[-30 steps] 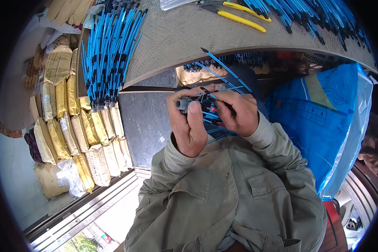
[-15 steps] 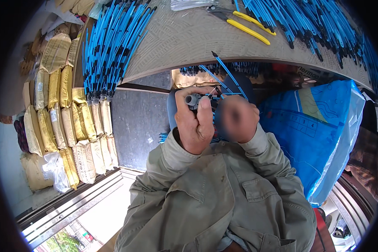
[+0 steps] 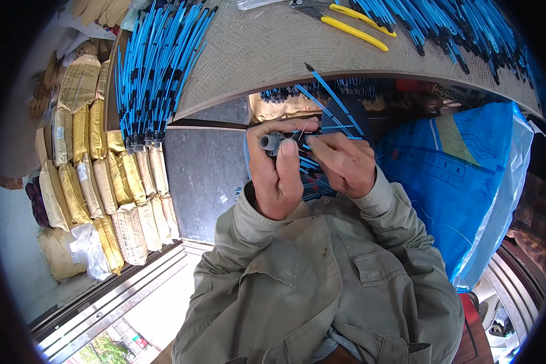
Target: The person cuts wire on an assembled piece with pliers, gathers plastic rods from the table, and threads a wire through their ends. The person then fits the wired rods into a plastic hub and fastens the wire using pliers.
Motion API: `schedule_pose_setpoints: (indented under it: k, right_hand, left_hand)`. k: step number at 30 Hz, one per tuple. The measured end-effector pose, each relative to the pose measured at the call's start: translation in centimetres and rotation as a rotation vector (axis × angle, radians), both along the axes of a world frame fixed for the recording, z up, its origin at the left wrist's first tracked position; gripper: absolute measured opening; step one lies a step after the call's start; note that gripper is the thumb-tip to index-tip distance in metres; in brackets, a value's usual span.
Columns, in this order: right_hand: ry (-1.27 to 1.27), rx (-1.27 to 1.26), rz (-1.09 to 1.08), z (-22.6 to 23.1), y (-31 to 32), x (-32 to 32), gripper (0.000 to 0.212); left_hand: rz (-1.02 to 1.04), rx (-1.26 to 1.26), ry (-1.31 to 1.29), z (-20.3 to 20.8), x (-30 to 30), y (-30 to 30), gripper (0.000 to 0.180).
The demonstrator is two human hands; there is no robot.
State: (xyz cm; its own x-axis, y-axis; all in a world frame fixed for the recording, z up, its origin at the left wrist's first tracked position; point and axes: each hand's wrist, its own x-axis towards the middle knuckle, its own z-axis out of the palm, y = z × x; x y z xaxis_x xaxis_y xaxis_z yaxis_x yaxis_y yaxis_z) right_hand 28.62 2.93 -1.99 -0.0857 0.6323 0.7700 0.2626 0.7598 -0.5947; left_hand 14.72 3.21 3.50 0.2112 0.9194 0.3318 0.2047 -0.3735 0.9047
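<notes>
Close to my chest, my left hand (image 3: 280, 179) is wrapped round a grey ribbed plastic fitting (image 3: 268, 143). The fitting's round open end pokes out beside the thumb. Thin blue rods (image 3: 336, 98) with black tips spread out beyond my fingers, and more lie beneath my hands. My right hand (image 3: 344, 162) is closed in a pinch next to the fitting, its fingertips at the dark inner part where the rods come together. A thin pale strand (image 3: 301, 131) shows between the two hands. What the right fingertips grip is mostly hidden.
Ahead is a grey table (image 3: 255, 54) bearing yellow-handled pliers (image 3: 355, 31) and a heap of blue rods (image 3: 431, 30). A bundle of similar rods (image 3: 158, 73) hangs over its left edge. Stacked yellow packages (image 3: 97, 176) stand left; a blue plastic bag (image 3: 449, 164) stands right.
My right hand has turned and shifted slightly, and its fingers now show at the fitting. The left hand keeps its grip. The whole view has moved a little.
</notes>
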Motion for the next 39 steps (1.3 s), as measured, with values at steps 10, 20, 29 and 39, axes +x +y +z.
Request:
schedule_pose_setpoints:
  k: [10,20,29,39]
  right_hand:
    - [-0.009,-0.131,0.145,0.5,-0.7,1.4,0.032]
    - [-0.072,-0.113,0.035,2.0,-2.5,1.8,0.035]
    - [0.297,-0.436,0.143,0.7,-4.7,2.4,0.019]
    - [0.043,-0.382,0.175,4.3,-3.5,2.4,0.017]
  left_hand:
    - [-0.007,-0.080,-0.188,0.0,1.0,-1.3,0.022]
    - [-0.094,-0.035,-0.206,0.0,1.1,-1.9,0.022]
    - [-0.183,-0.048,-0.249,0.2,1.1,-3.0,0.025]
    - [-0.036,-0.041,-0.303,-0.2,-2.3,-3.0,0.026]
